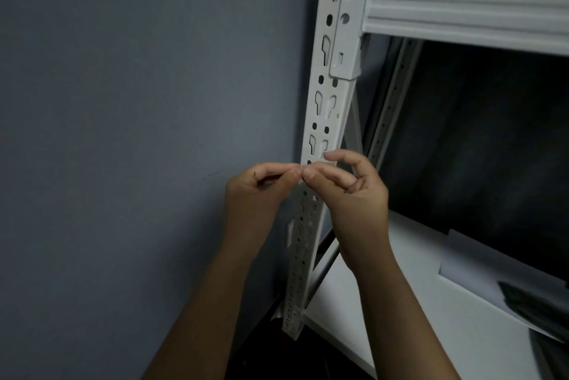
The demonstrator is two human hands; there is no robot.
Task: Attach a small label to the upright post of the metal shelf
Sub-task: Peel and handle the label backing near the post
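Observation:
The white upright post (331, 96) of the metal shelf runs from the top centre down to the lower middle, pierced with keyhole slots and round holes. My left hand (255, 192) and my right hand (348, 192) meet in front of the post at mid-height, fingertips of both pinched together at one spot. Whatever they pinch is tiny and hidden between the fingertips; I cannot make out the label. A small pale tab (290, 233) sits on the post's left face below my hands.
A white horizontal beam (462, 7) joins the post at the top right. A white shelf board (400, 302) lies below right, with a sheet of paper (480, 269) and a dark object (535, 302) on it. A blue-grey wall (123, 102) fills the left.

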